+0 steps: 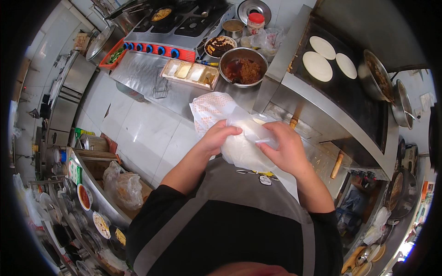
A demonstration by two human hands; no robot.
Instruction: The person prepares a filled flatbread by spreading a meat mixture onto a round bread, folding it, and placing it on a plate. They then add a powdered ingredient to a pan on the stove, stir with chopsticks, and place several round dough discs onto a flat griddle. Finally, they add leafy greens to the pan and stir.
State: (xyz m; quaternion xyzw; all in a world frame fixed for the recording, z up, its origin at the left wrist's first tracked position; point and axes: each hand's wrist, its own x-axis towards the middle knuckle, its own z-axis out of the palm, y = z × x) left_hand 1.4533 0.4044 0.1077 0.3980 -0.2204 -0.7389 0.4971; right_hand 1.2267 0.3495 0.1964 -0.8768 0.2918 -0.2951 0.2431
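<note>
A translucent plastic bag (234,148) with pale, round, flat items inside, which look like flatbreads, is held in front of my apron. My left hand (220,136) pinches its left upper edge between thumb and fingers. On the other side my right hand (285,145) grips the plastic at its upper right. A white printed bag (212,107) with orange marks lies against the plastic bag, beyond my left hand. Whether my left fingers also hold this printed bag cannot be told.
Ahead stand a steel bowl of reddish-brown filling (244,67), a seasoning tray (190,74) and a gas stove (179,24). On the right, several round flatbreads (317,66) lie on a griddle (362,93). A wooden-handled tool (337,165) is below. Left is a steel counter with bowls (85,197).
</note>
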